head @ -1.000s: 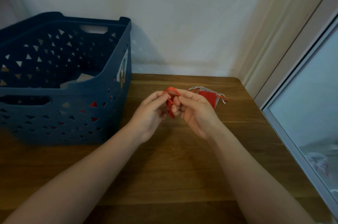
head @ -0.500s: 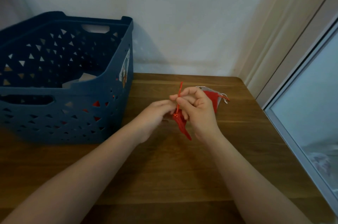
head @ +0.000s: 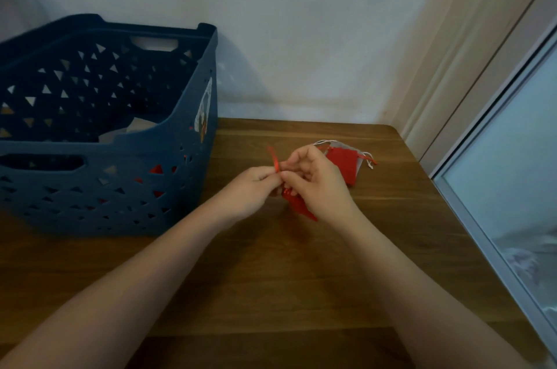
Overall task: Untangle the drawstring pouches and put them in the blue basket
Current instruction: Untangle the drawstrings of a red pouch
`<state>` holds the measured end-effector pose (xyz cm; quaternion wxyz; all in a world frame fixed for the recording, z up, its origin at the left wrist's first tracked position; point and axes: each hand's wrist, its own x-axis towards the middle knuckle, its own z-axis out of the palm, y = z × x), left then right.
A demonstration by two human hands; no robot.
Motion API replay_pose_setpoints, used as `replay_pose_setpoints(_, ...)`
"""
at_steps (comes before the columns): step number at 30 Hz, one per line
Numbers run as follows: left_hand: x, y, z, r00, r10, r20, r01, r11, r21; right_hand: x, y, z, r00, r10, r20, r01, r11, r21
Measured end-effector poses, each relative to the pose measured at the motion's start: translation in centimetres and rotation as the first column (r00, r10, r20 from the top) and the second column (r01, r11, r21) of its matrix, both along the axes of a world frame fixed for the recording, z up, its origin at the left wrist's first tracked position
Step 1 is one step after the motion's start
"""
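Head view: red drawstring pinched between both hands' fingers, pouch below.

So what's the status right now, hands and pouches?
Left hand and right hand both pinching the red pouch's drawstring. Red pouch not yet in blue basket. More pouches waiting behind.

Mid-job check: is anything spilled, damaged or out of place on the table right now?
Nothing stands out. Both hands, left and right, pinch the red drawstring of a red pouch. More pouches lie heaped behind them, and the blue basket stands upright on the table.
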<state>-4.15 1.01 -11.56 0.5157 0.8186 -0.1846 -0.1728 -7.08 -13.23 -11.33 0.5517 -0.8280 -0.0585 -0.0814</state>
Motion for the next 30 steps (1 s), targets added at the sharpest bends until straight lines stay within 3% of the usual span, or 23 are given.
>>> replay_pose_setpoints(8,-0.2,0.8,0.4,0.988,0.074,-0.138,-0.083,0.994,-0.065,0.0,-0.1,-1.2,0.994,0.090,0.064,-0.084,0.992,-0.095)
replay_pose_setpoints(12,0.0,1.1,0.6,0.990,0.021,-0.142,-0.032,0.997,-0.076,-0.2,0.2,-1.4,0.998,0.044,0.047,-0.048,0.996,0.080)
replay_pose_setpoints(15,0.2,1.2,0.8,0.996,0.002,-0.094,-0.006,0.999,-0.035,-0.4,0.3,-1.2,0.999,0.022,-0.046,-0.013,0.980,0.197)
replay_pose_setpoints(22,-0.1,1.0,0.2,0.987,-0.063,0.146,0.040,0.987,0.156,-0.2,0.4,-1.0,0.979,-0.093,-0.182,0.132,0.967,0.218)
replay_pose_setpoints(26,-0.5,0.5,-0.1,0.951,0.040,0.308,-0.099,0.979,0.178,0.0,0.5,-1.0,0.985,-0.154,-0.082,0.155,0.988,0.009)
replay_pose_setpoints(28,-0.7,0.2,0.0,0.928,0.087,0.362,-0.160,0.971,0.177,0.1,0.5,-1.0,0.988,-0.143,0.052,0.151,0.966,-0.208)
replay_pose_setpoints(30,-0.8,0.1,0.0,0.909,0.108,0.403,-0.201,0.960,0.196,0.2,0.6,-1.1,0.976,-0.064,0.207,0.154,0.876,-0.457)
